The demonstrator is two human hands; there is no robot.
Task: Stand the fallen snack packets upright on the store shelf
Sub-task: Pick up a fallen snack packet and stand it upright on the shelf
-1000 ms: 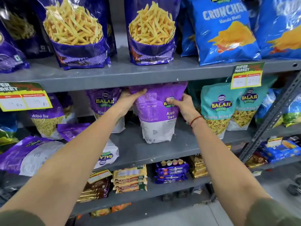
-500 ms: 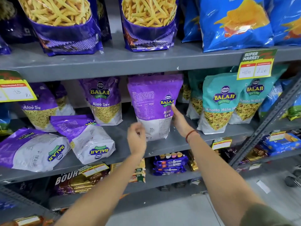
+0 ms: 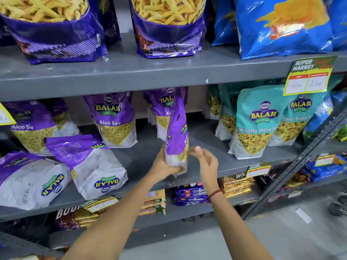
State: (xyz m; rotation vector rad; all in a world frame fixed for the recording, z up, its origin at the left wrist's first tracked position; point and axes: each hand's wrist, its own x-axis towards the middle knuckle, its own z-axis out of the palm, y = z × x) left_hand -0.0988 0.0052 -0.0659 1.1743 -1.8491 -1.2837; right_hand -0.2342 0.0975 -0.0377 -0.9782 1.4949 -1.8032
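Purple Aloo Sev packet (image 3: pixel 177 126) upright near the front edge of the grey middle shelf (image 3: pixel 210 139), turned edge-on toward the camera, top reaching almost to the shelf board above. Left hand (image 3: pixel 165 164) wrapped around its white lower end, fingers closed on the base from the left and beneath. Right hand (image 3: pixel 205 162) just beside the packet on the right, fingers loosely curled and partly apart, thumb tip close to the packet's edge; contact hard to confirm because of blur. Red thread bracelet (image 3: pixel 216 193) on the right wrist.

Behind the held packet, another purple packet (image 3: pixel 161 107) standing upright, partly hidden. To the left, one more upright Aloo Sev packet (image 3: pixel 114 121), label facing forward. Farther left, an upright purple packet (image 3: pixel 32 130) near the shelf's back.

Two fallen purple packets on the left part of the same shelf: nearer one (image 3: pixel 90 166) lying tilted on its back with the logo upside down, far-left one (image 3: pixel 28 179) lying flat at the picture's edge, also with logo inverted. Both touching or nearly touching each other.

Right of the hands, teal Khatta Mitha packets (image 3: pixel 257 121) standing upright in a row. Yellow price tag (image 3: pixel 308 76) clipped to the upper shelf edge above them. Biscuit packs (image 3: pixel 191 196) on the lower shelf beneath the hands.
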